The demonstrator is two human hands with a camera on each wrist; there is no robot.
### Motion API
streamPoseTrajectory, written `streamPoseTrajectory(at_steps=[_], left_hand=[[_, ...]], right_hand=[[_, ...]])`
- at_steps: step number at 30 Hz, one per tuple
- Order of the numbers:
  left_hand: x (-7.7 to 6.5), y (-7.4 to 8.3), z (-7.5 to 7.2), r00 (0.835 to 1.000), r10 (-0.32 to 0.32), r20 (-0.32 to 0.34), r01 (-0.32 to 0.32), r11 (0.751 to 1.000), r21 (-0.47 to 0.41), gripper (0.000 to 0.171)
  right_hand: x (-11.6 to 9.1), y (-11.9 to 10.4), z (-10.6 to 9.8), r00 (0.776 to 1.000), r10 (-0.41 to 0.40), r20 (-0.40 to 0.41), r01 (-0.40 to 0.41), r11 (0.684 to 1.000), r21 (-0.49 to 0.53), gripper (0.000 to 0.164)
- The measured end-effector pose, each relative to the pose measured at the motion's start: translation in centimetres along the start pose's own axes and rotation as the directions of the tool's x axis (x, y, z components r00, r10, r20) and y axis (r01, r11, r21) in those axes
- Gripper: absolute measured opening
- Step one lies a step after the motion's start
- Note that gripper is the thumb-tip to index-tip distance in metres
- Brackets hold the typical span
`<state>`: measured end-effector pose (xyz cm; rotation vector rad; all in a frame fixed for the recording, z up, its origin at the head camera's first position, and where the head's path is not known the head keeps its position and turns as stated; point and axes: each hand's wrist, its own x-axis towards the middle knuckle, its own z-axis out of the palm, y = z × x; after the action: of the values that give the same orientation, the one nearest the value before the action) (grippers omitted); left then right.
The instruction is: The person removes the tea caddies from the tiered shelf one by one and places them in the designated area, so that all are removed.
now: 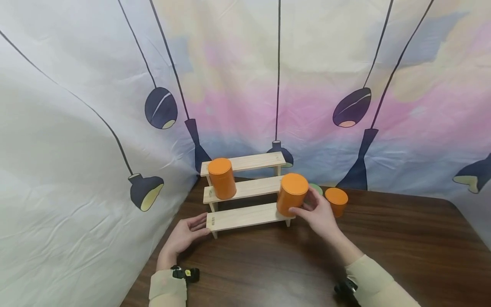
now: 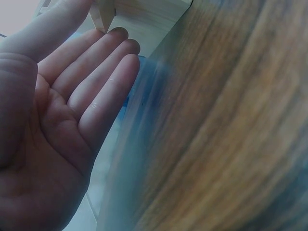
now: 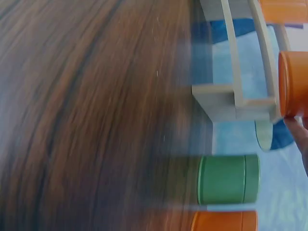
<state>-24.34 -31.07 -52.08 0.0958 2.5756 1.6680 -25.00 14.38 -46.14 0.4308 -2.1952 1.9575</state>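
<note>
In the head view, my right hand (image 1: 316,211) grips an orange cylindrical canister (image 1: 292,194) by its right side. The canister is upright at the right end of the bottom step of a three-step wooden stand (image 1: 245,216); whether its base touches the board is hard to tell. My left hand (image 1: 184,234) holds the left end of that bottom step, thumb in front and fingers behind. In the left wrist view, the stand's leg (image 2: 102,14) lies between thumb and fairly straight fingers. A second orange canister (image 1: 222,179) stands on the middle step's left end.
Right of the stand, a green canister (image 3: 226,179) and another orange canister (image 1: 336,202) stand on the dark wooden table (image 1: 402,238). My right hand partly hides the green one in the head view. A cloth printed with lamps (image 1: 314,51) hangs behind the table.
</note>
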Motion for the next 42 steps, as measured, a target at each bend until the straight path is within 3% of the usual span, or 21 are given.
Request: streamPoseTrajectory(at_steps=[3, 9, 18, 26, 30, 35, 42], left_hand=[[0.0, -0.1, -0.1, 1.0, 0.011, 0.008, -0.011, 1.0, 0.005, 0.074], [0.0, 0.0, -0.2, 1.0, 0.014, 0.014, -0.014, 1.0, -0.009, 0.074], [0.2, 0.0, 0.0, 1.0, 0.015, 0.016, -0.015, 1.0, 0.004, 0.076], [0.2, -0.1, 0.0, 1.0, -0.001, 0.008, 0.001, 1.0, -0.022, 0.076], [0.2, -0.2, -0.1, 1.0, 0.014, 0.013, -0.014, 1.0, -0.008, 0.076], [0.2, -0.1, -0.2, 1.0, 0.017, 0.009, -0.017, 1.0, 0.006, 0.076], [0.1, 0.2, -0.2, 1.0, 0.017, 0.015, -0.017, 1.0, 0.021, 0.075]], right_hand=[[-0.6, -0.2, -1.3, 1.0, -0.003, -0.008, 0.003, 1.0, -0.002, 0.085], [-1.6, -0.3, -4.3, 0.998, -0.018, -0.063, 0.012, 0.995, -0.099, 0.078], [-3.4, 0.2, -10.1, 0.992, -0.083, -0.094, 0.089, 0.994, 0.06, 0.067], [-4.8, 0.7, -14.7, 0.981, -0.074, -0.177, 0.068, 0.997, -0.042, 0.072], [-5.5, 1.4, -16.7, 0.974, -0.046, -0.221, 0.042, 0.999, -0.022, 0.073], [-5.9, 2.2, -18.7, 0.967, 0.013, -0.255, -0.046, 0.992, -0.121, 0.076], [-5.2, 3.3, -19.9, 0.942, 0.108, -0.317, -0.165, 0.974, -0.159, 0.079]])
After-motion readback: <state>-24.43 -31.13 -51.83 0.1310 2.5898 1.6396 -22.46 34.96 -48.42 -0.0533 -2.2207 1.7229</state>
